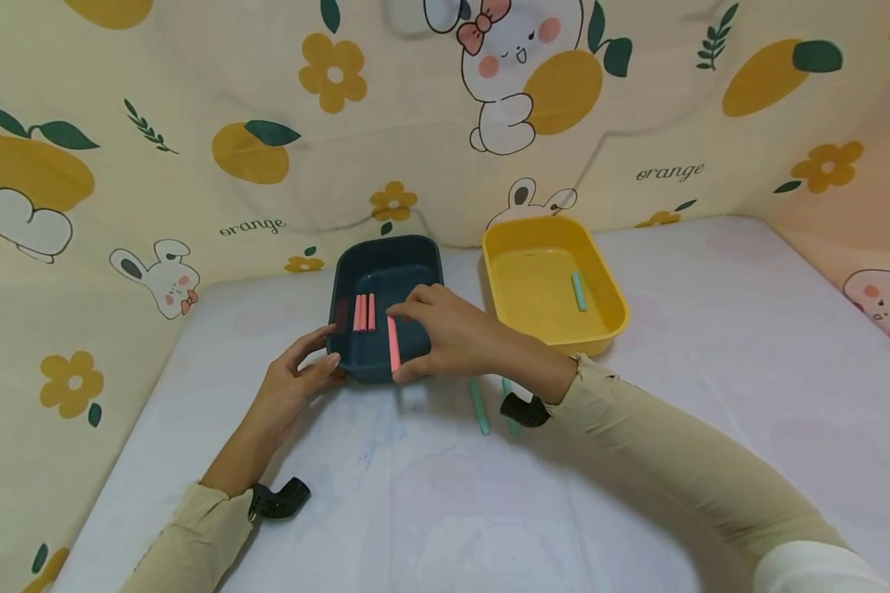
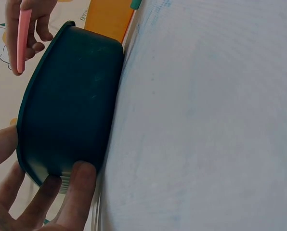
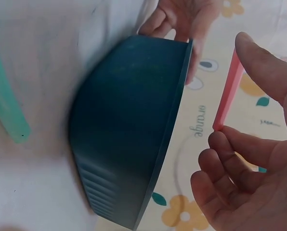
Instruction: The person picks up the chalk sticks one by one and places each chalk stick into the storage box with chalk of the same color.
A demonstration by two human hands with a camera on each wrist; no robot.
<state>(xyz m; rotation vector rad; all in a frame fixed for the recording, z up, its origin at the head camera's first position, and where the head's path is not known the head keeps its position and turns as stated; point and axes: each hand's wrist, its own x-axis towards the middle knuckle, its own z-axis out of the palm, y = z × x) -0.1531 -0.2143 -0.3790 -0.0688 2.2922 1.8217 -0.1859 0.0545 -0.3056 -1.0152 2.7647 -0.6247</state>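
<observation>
A dark teal tub (image 1: pixel 386 371) stands on the table with several pink sticks (image 1: pixel 364 313) lying inside it. My left hand (image 1: pixel 292 375) holds the tub at its near left corner; in the left wrist view, the fingers (image 2: pixel 81 185) lie against its end wall. Above the tub's right side, my right hand (image 1: pixel 452 333) pinches one pink stick (image 1: pixel 394 346) by its two ends, between thumb and a finger. The right wrist view shows that stick (image 3: pixel 228 94) standing apart from the tub's rim.
A yellow tub (image 1: pixel 541 329) stands to the right, with a green stick (image 1: pixel 579 291) inside. In front of it, a green stick (image 1: pixel 479 408) and another one partly hidden by my right wrist lie on the white tabletop (image 1: pixel 445 511). A patterned cloth (image 1: pixel 430 156) rises behind the tubs.
</observation>
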